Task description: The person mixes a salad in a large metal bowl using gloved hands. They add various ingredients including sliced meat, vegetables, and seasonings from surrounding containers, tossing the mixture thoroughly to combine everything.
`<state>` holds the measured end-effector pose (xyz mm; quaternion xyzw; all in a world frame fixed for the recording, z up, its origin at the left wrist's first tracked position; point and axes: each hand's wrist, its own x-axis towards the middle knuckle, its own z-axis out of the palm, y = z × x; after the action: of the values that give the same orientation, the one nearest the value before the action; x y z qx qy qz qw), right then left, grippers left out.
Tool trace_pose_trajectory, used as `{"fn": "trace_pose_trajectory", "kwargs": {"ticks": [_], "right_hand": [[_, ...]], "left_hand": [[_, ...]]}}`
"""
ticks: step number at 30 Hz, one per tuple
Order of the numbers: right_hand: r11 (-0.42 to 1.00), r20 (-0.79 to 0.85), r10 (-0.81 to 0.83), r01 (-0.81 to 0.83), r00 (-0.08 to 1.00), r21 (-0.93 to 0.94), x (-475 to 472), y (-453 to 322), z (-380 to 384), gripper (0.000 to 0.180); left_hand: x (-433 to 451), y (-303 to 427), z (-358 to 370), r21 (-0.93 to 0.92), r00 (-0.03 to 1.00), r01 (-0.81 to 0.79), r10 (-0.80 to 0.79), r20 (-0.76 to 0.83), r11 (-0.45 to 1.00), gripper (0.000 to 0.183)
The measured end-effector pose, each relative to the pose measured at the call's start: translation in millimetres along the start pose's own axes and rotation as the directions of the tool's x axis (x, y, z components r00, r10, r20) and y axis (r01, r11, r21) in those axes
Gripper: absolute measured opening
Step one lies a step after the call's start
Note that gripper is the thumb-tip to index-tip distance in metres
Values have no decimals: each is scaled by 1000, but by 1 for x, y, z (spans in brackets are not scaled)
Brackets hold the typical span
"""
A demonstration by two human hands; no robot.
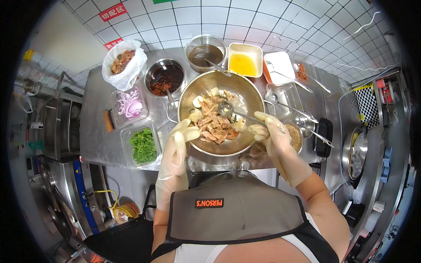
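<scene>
A wide metal bowl [227, 149] holds strips of cooked meat [215, 126], pale chunks and some dark green bits. My right hand [271, 134], in a translucent glove, grips the handle of a metal spoon [225, 108], whose round head is over the food. Also gloved, my left hand [179, 139] is at the bowl's left rim with its fingertips over the edge. Whether those fingers pinch the rim is unclear. Just right of my right hand stands a round container of brownish ground seasoning [293, 136], partly hidden. Crumpled clear plastic [256, 154] lies below that hand.
Left on the steel table [98, 144] are chopped greens [143, 145], sliced red onion [131, 104], dark chili oil [166, 79] and a bag-lined container [123, 64]. Behind the bowl stand brown liquid [205, 56] and yellow liquid [242, 64]. Several spoon handles [296, 111] stick out rightward.
</scene>
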<state>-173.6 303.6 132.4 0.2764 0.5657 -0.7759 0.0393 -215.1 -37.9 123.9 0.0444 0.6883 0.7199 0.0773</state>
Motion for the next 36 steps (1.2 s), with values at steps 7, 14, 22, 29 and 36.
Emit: {"fn": "trace_pose_trajectory", "kwargs": {"ticks": [7,14,22,29,36], "right_hand": [[987,14,136,-137,991,86,-1,-37,-14,46],[945,-118,-184,208,976,253,59,-95,-3,42],[935,-48,-353,353,935,8,133,-48,-1,44],[870,-192,-466,407,864,-279,68,-84,-15,91],[900,199,-414,433,888,-60,-6,-64,-2,138]], "left_hand": [[-13,2,-3,-117,996,75,-81,-43,990,61],[-14,-20,-8,-31,996,15,-18,-83,999,63],[-13,-21,-6,-48,997,57,-60,-58,997,63],[-7,12,-13,-397,992,122,-98,79,910,89],[7,33,-49,-619,984,-59,-59,-168,783,74]]}}
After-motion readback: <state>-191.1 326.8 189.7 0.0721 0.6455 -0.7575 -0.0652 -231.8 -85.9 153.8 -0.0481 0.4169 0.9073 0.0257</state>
